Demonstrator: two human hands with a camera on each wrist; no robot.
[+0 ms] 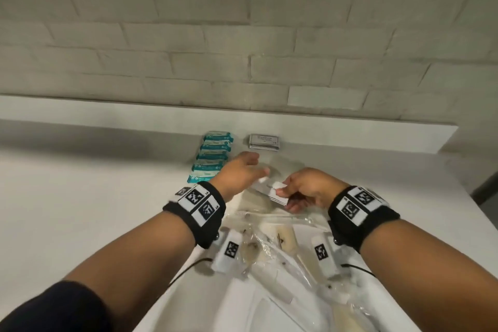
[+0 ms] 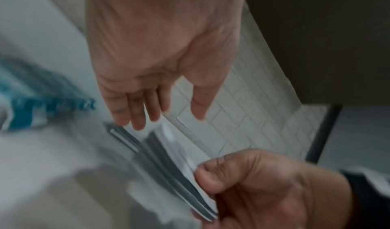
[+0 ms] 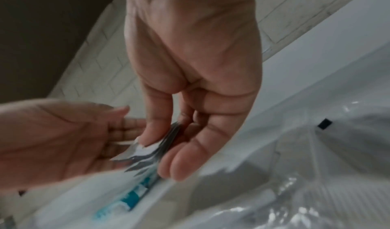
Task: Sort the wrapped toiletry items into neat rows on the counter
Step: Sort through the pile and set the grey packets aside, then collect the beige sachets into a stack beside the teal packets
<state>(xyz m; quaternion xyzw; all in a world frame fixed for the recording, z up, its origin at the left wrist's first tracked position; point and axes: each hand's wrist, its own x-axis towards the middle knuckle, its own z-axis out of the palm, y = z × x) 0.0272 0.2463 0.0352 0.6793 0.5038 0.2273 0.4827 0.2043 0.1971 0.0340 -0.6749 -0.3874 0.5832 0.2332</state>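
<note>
The right hand (image 1: 307, 191) pinches a small stack of white packets (image 1: 275, 193) above the table (image 1: 80, 210); the left hand (image 1: 239, 172), fingers straight, holds nothing. Behind lie a row of teal packets (image 1: 211, 156) and a grey stack (image 1: 264, 141).

Bare tabletop (image 1: 80, 210) lies open left of the teal packets (image 1: 213, 155) and right of the grey sachet stack (image 1: 264, 141); clear wrapped items (image 1: 269, 245) crowd the near middle.
</note>
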